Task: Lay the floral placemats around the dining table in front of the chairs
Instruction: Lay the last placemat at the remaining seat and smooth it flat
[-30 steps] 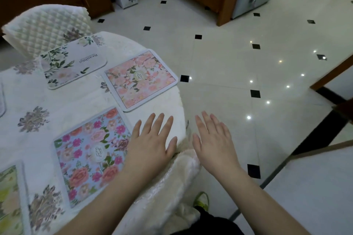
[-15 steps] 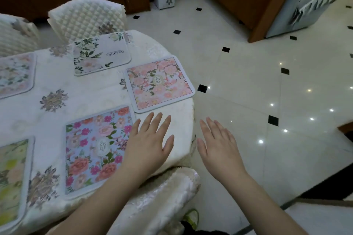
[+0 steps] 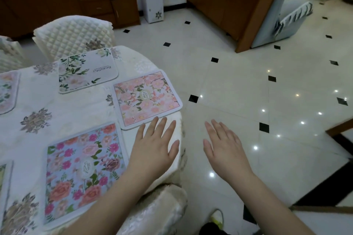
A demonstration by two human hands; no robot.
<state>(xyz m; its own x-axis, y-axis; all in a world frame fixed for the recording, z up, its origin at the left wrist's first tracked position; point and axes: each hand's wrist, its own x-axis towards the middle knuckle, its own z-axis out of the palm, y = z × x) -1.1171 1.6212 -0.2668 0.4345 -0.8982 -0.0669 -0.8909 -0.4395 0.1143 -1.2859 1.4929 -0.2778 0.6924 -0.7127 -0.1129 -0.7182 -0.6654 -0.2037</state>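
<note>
Several floral placemats lie flat on the round dining table (image 3: 47, 105), which has a cream flowered cloth. A blue mat with red and pink flowers (image 3: 82, 170) is nearest me. Beyond it a pink mat (image 3: 147, 99) reaches the table's right edge, and a white mat with green leaves (image 3: 86, 69) lies before a quilted chair (image 3: 72, 34). Two more mats show partly at the left: a pale one (image 3: 7, 91) and a green one (image 3: 2, 177). My left hand (image 3: 154, 149) hovers open over the table edge, between the blue and pink mats. My right hand (image 3: 225, 145) is open over the floor, holding nothing.
A cream padded chair back (image 3: 158, 210) stands under my left forearm at the table's near edge. Another quilted chair (image 3: 9, 55) shows at the far left. Glossy tiled floor (image 3: 248, 91) spreads to the right, with wooden cabinets (image 3: 107, 5), a wooden partition (image 3: 236, 2) and a pale sofa (image 3: 286, 19) beyond.
My view has swung left and up, bringing more of the table, the chair and the room into sight. Both hands stay open in much the same pose; the mats have not moved.
</note>
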